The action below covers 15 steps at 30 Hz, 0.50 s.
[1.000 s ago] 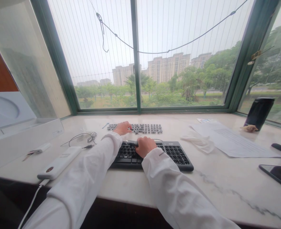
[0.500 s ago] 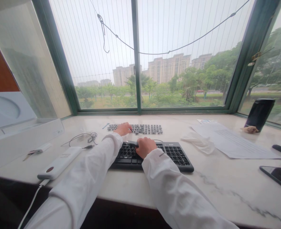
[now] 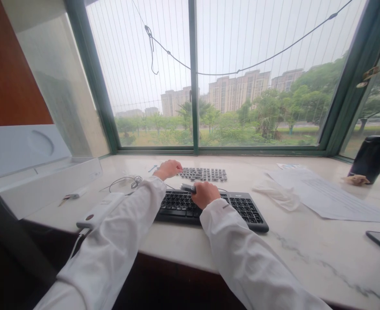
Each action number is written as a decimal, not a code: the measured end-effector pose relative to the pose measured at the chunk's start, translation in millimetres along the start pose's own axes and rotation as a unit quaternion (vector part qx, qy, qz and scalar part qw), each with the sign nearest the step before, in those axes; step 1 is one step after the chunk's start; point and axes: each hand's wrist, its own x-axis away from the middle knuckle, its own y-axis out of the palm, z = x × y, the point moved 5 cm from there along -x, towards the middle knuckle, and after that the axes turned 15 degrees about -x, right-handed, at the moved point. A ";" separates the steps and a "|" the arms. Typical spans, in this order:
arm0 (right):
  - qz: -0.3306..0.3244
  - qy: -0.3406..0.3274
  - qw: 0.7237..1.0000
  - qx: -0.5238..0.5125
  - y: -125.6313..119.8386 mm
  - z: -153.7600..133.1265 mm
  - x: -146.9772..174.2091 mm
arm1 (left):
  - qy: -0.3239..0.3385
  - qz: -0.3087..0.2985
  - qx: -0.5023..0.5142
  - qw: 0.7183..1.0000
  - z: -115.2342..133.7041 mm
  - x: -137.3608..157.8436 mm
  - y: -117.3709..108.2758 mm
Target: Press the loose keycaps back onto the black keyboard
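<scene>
I read the white countertop first: its near edge runs below both hands, under the forearms, and the window frame bounds it beyond them. To the right of the right hand, past the keyboard's end, I have a stretch of marble reaching to the paper and crumpled film on the far right side. Left of the left hand, my room is tighter: a coiled cable lies near, then a white oblong device alongside the sleeve, and a white box farther out.

My right hand is closed around a dark tool, whose metallic end points leftward from the fist. Below that grip sits the black keyboard, spreading to both sides of the right hand; I can't tell whether the fist touches it. My left hand reaches farther forward, fingers bent, fingertips at the left end of the laid-out keycaps. Whether those fingers pinch a cap or stand apart, I cannot tell.
</scene>
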 end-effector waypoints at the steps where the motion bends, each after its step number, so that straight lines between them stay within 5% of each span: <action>1: 0.008 0.000 1.000 -0.007 -2.2 -0.1 0.1 | -0.002 -0.004 0.004 1.000 1.4 10.2 -4.9; 5: 0.061 0.017 0.991 -0.115 -10.2 1.8 -1.4 | -0.014 0.001 0.021 1.000 14.5 66.7 -20.1; 7: 0.109 0.028 0.965 -0.238 -13.1 4.0 -2.6 | -0.008 0.007 0.029 1.000 25.8 100.8 -21.2; 12: 0.140 0.070 0.804 -0.573 -1.5 1.2 -3.5 | 0.014 0.043 0.030 0.999 52.4 174.2 -4.7; 15: 0.107 0.080 0.744 -0.655 9.9 -11.1 -2.3 | 0.007 0.083 0.039 0.996 58.6 197.1 5.2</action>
